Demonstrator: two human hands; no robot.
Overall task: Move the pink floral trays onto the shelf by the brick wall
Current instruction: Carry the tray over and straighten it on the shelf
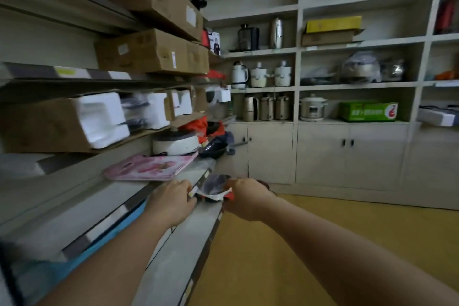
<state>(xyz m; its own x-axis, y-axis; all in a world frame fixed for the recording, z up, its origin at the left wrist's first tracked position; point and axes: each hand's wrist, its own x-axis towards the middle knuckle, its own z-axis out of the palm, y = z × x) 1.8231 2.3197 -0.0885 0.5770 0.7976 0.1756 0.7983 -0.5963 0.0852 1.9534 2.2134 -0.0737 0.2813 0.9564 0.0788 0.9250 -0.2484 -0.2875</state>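
Head view: both hands' grip [171, 202] [244, 196] on blurred red-and-white packet [213, 192] (contents unclear), pink floral trays [149, 167] beyond.

Dim indoor light, motion blur (strongest left), wide-angle edge warping

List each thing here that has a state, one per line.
Pink floral trays: lying flat on the left shelf, untouched.
Left hand: curled on the edge of a plastic-wrapped item.
Right hand: gripping its other side.
Lower cabinet doors: closed.
Foam-packed box: open at its end.
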